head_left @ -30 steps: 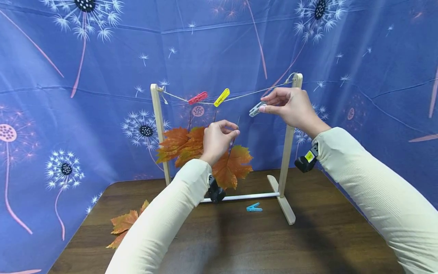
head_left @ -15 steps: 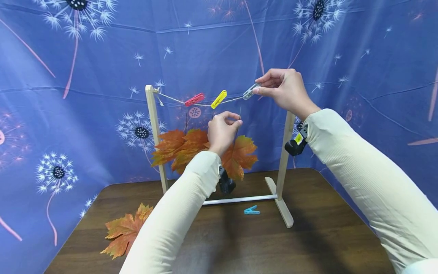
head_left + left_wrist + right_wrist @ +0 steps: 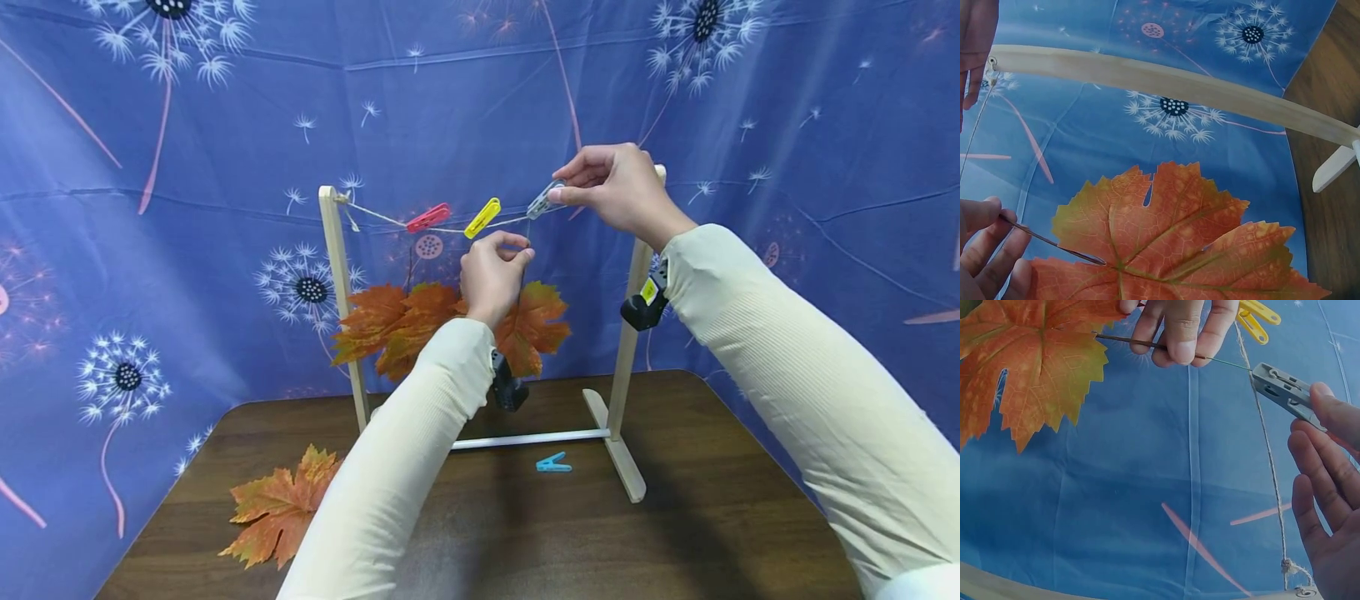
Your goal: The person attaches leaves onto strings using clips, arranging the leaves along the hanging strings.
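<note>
My left hand (image 3: 491,275) pinches the thin brown stem of an orange maple-like leaf (image 3: 534,329), which hangs below the fingers. In the right wrist view the stem's green wire tip (image 3: 1229,363) reaches up to the nose of a grey clothespin (image 3: 1282,390). That clothespin is pinched between thumb and fingertips of my right hand (image 3: 618,187), its nose at the string (image 3: 1267,447). To the left on the string sit a yellow clothespin (image 3: 482,218) and a red clothespin (image 3: 428,217), with more orange leaves (image 3: 408,325) hanging beneath them, partly behind my left hand.
The string spans a wooden frame with a left post (image 3: 341,283), a right post (image 3: 628,342) and a white bottom bar (image 3: 532,437). A light blue clothespin (image 3: 553,463) lies on the brown table (image 3: 600,550). Another leaf (image 3: 281,504) lies at the left, partly behind my left sleeve.
My right hand has moved up and left, bringing the grey clothespin to the string. My left hand has risen with the leaf, so its stem tip now meets the clothespin.
</note>
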The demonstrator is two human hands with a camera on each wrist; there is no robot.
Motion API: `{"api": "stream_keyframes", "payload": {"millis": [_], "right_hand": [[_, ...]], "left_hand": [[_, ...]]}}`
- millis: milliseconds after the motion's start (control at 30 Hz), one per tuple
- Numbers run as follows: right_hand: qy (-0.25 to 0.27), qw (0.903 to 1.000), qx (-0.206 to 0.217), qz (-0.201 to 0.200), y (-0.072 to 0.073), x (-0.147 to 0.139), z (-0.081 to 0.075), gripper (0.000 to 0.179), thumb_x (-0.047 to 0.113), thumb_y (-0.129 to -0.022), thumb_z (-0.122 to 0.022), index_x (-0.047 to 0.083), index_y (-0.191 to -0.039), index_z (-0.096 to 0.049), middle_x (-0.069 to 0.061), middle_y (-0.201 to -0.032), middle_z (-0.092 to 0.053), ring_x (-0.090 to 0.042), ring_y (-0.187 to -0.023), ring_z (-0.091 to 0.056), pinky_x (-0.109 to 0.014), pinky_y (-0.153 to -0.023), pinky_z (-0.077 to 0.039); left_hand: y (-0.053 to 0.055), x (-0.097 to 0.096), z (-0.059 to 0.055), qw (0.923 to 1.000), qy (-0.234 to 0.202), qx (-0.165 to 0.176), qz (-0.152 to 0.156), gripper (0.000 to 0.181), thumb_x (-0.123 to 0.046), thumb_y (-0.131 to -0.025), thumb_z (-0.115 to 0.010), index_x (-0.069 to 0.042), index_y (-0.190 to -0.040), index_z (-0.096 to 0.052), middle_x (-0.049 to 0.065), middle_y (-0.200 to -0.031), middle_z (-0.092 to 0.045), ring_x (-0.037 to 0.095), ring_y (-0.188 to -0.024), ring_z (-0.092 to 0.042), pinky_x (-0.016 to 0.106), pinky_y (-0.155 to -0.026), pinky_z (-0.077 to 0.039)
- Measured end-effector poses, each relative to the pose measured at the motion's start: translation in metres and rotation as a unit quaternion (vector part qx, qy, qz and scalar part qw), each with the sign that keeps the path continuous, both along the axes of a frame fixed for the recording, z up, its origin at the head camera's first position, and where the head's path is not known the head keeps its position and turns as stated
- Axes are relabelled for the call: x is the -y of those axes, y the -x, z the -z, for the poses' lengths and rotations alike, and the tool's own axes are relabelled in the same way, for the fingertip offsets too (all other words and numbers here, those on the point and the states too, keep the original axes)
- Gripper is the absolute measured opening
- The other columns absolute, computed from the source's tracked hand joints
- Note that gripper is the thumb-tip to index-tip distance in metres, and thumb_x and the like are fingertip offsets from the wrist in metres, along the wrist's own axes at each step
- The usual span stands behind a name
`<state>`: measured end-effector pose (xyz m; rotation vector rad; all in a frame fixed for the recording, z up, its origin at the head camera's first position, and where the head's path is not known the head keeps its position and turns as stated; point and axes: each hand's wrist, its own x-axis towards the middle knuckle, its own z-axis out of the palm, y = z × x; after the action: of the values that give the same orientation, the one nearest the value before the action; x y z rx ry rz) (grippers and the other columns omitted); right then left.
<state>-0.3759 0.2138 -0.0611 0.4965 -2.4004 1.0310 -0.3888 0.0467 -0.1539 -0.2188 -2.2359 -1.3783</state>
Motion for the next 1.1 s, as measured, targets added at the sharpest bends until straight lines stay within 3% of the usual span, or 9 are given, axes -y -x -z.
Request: {"api": "stream_keyframes", "payload": {"millis": [1100], "right_hand": [[-0.001,0.9992,0.039,-0.008,0.0039,0.0006,0.0001,0.031,0.028,-0.09,-0.08,0.006,-0.112,-0.074,0.008,-0.086,-0.075,-0.008,-0.083,-0.067,-0.031,-0.08,-0.044]], "left_hand": [[0.0039,-0.0032,-0.0025,0.9999,-0.009,0.003,-0.006,0.013,-0.028,-0.092,-0.078,-0.022,-0.103,-0.079,-0.005,-0.088,-0.078,0.013,-0.08,-0.071,0.035,-0.076,-0.053]]}}
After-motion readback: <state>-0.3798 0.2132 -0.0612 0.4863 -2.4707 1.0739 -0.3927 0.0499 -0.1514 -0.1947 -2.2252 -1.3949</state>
